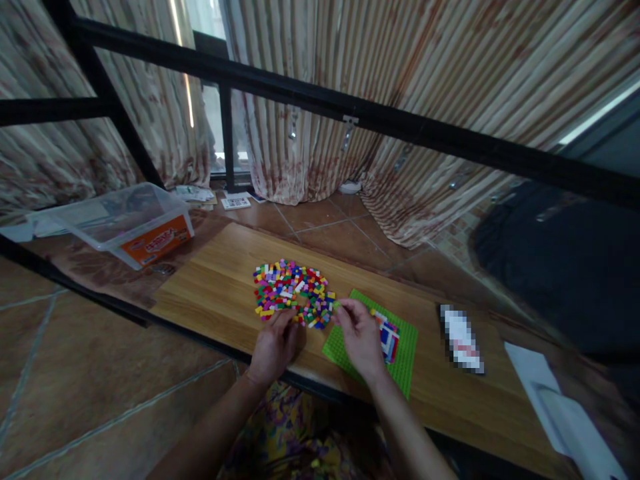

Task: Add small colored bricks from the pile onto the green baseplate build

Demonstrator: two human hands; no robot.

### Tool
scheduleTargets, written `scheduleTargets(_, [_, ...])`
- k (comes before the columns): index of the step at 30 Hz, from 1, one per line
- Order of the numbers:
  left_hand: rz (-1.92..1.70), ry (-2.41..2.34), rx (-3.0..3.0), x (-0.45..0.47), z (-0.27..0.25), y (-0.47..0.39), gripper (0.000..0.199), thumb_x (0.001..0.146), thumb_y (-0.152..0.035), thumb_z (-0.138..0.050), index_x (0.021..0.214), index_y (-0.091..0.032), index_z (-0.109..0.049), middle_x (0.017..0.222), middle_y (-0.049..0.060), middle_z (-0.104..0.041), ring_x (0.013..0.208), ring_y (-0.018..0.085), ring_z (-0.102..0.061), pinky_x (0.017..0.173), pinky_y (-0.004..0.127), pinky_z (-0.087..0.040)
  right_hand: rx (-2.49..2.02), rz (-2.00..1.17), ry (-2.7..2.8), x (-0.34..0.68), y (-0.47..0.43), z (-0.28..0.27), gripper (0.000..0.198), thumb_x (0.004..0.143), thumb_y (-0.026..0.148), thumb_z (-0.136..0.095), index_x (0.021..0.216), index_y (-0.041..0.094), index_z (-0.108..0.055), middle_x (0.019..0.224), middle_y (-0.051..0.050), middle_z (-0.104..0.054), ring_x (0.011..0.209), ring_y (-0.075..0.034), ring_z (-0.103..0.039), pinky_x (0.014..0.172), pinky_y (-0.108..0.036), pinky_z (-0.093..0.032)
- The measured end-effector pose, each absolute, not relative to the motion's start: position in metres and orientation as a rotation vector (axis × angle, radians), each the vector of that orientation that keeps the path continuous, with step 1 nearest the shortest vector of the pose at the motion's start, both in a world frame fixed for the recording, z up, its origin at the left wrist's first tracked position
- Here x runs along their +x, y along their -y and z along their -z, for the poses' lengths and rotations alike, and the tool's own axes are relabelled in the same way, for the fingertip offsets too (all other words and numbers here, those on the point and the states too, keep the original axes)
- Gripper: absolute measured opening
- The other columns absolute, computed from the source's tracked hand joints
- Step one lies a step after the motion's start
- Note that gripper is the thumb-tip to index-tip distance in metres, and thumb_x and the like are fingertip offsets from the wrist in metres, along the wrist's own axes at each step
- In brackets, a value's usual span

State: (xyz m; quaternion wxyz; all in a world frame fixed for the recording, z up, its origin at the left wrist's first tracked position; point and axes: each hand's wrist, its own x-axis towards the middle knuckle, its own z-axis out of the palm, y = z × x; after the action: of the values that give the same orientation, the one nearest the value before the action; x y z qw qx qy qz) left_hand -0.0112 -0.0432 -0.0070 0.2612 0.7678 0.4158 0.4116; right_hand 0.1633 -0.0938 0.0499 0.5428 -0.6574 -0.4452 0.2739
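Small toy bricks [290, 287] of many colours lie in a loose pile on the wooden table. At the pile's near edge, the fingers of my left hand [276, 343] are bent together among the bricks; what they pinch, if anything, is hidden. Just right of the pile, my right hand [361, 337] pinches a tiny light-green brick [337, 305] between thumb and fingertips. Under and beside that hand lies a green studded baseplate [407, 357]. On it is a flat patch of built bricks [389, 340] in white, blue, red and other colours, partly covered by my hand.
A clear plastic box [125, 217] with an orange label stands left, beyond the wooden table [215, 280]. A blurred-out item [461, 339] lies at the table's right. A black metal bar [320, 93] crosses in front of striped curtains [310, 153]. White objects [560, 407] sit far right.
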Motion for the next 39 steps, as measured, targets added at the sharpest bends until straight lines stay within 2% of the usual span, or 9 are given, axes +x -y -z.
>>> scheduleTargets(4, [-1.119, -1.136, 2.092, -0.011, 0.006, 0.043, 0.021, 0.092, -0.024, -0.050, 0.109, -0.020, -0.061, 0.107, 0.008, -0.067, 0.099, 0.020, -0.066, 0.089, 0.035, -0.056, -1.542, -0.675, 0.773, 0.181, 0.122, -0.050, 0.036, 0.081, 0.050, -0.062, 0.102, 0.021, -0.067, 0.085, -0.003, -0.071, 0.068, -0.016, -0.068, 0.066, -0.033, -0.056])
scheduleTargets(9, [-1.121, -1.134, 2.104, -0.011, 0.003, 0.043, 0.020, 0.091, -0.024, -0.050, 0.108, -0.020, -0.061, 0.106, 0.008, -0.068, 0.098, 0.020, -0.066, 0.088, 0.034, -0.057, -1.417, -0.736, 0.478, 0.207, 0.147, -0.048, 0.039, 0.072, 0.047, -0.074, 0.103, 0.023, -0.071, 0.089, -0.004, -0.074, 0.073, -0.017, -0.069, 0.075, -0.038, -0.058])
scheduleTargets(14, [-1.120, -1.143, 2.117, -0.012, 0.004, 0.043, 0.019, 0.092, -0.024, -0.050, 0.107, -0.020, -0.061, 0.106, 0.008, -0.067, 0.098, 0.020, -0.066, 0.088, 0.035, -0.056, -1.386, -0.707, 0.342, 0.231, 0.164, -0.040, 0.038, 0.063, 0.041, -0.082, 0.096, 0.024, -0.073, 0.089, -0.003, -0.074, 0.078, -0.018, -0.069, 0.077, -0.037, -0.058])
scheduleTargets(18, [-1.118, -1.147, 2.118, -0.011, 0.005, 0.043, 0.019, 0.092, -0.023, -0.050, 0.107, -0.020, -0.060, 0.106, 0.008, -0.067, 0.098, 0.020, -0.066, 0.088, 0.035, -0.056, -1.444, -0.704, 0.378, 0.242, 0.173, -0.036, 0.045, 0.060, 0.037, -0.084, 0.102, 0.024, -0.072, 0.089, -0.002, -0.073, 0.076, -0.017, -0.068, 0.071, -0.033, -0.057])
scheduleTargets(21, [-1.109, -1.150, 2.121, -0.011, 0.005, 0.043, 0.019, 0.092, -0.024, -0.050, 0.107, -0.020, -0.061, 0.105, 0.008, -0.067, 0.097, 0.020, -0.066, 0.087, 0.034, -0.057, -1.577, -0.626, 0.464, 0.246, 0.176, -0.035, 0.049, 0.062, 0.043, -0.081, 0.104, 0.021, -0.070, 0.086, -0.003, -0.072, 0.073, -0.018, -0.067, 0.068, -0.034, -0.056])
scheduleTargets(26, [-1.116, -1.143, 2.138, -0.011, 0.005, 0.043, 0.020, 0.091, -0.023, -0.050, 0.108, -0.020, -0.060, 0.105, 0.008, -0.067, 0.097, 0.019, -0.066, 0.086, 0.033, -0.056, -1.884, -0.402, 0.727, 0.249, 0.175, -0.034, 0.054, 0.075, 0.055, -0.066, 0.114, 0.017, -0.063, 0.090, -0.008, -0.073, 0.078, -0.022, -0.067, 0.071, -0.037, -0.053])
scheduleTargets(31, [-1.115, -1.151, 2.133, -0.010, 0.005, 0.043, 0.020, 0.091, -0.022, -0.050, 0.108, -0.021, -0.060, 0.105, 0.008, -0.067, 0.097, 0.020, -0.066, 0.086, 0.034, -0.057, -2.056, -0.209, 0.974, 0.248, 0.168, -0.032, 0.044, 0.086, 0.054, -0.051, 0.109, 0.019, -0.061, 0.093, -0.010, -0.070, 0.080, -0.024, -0.065, 0.073, -0.039, -0.050])
scheduleTargets(36, [-1.112, -1.144, 2.121, -0.010, 0.003, 0.043, 0.020, 0.091, -0.023, -0.050, 0.108, -0.021, -0.061, 0.106, 0.008, -0.067, 0.098, 0.020, -0.066, 0.087, 0.034, -0.056, -2.000, -0.010, 1.194, 0.248, 0.152, -0.027, 0.037, 0.088, 0.050, -0.048, 0.100, 0.021, -0.067, 0.109, -0.011, -0.063, 0.104, -0.026, -0.056, 0.093, -0.045, -0.044])
scheduleTargets(39, [-1.103, -1.145, 2.125, -0.010, 0.003, 0.044, 0.020, 0.091, -0.023, -0.049, 0.108, -0.021, -0.061, 0.106, 0.008, -0.067, 0.098, 0.020, -0.066, 0.087, 0.035, -0.056, -2.011, 0.012, 1.217, 0.248, 0.144, -0.021, 0.036, 0.088, 0.048, -0.048, 0.100, 0.021, -0.070, 0.120, -0.012, -0.057, 0.113, -0.027, -0.050, 0.098, -0.047, -0.041])
